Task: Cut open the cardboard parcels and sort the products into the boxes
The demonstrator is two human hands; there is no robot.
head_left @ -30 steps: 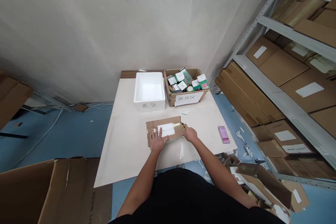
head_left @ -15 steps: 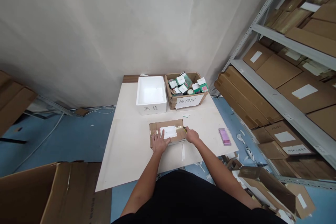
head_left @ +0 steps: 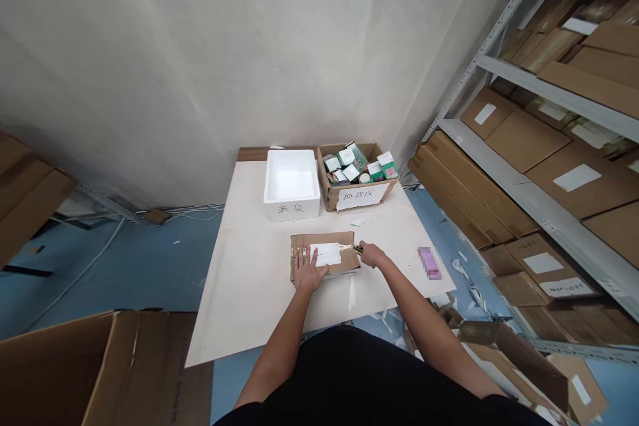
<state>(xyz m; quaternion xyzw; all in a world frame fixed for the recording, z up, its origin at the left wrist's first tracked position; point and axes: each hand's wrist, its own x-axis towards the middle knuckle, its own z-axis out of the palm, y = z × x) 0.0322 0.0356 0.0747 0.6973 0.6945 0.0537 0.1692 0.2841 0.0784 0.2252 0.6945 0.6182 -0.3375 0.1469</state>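
Note:
A small cardboard box with a white label and shiny clear tape lies on the white table in front of me. My left hand rests flat on its left part, fingers spread over the tape and the label's edge. At the box's right end, my right hand is closed around a yellow and black box cutter. The cutter's tip is at the taped right edge; its blade is too small to make out.
Behind the box stand a white foam bin and a cardboard carton of small green-and-white packages. A blurred pink item lies at the right. Shelves of boxes rise on the right; a large open carton stands lower left.
My right hand has drawn the box cutter slightly right, from the box top to its right edge. The left hand stays on the box. The whole view has shifted a little.

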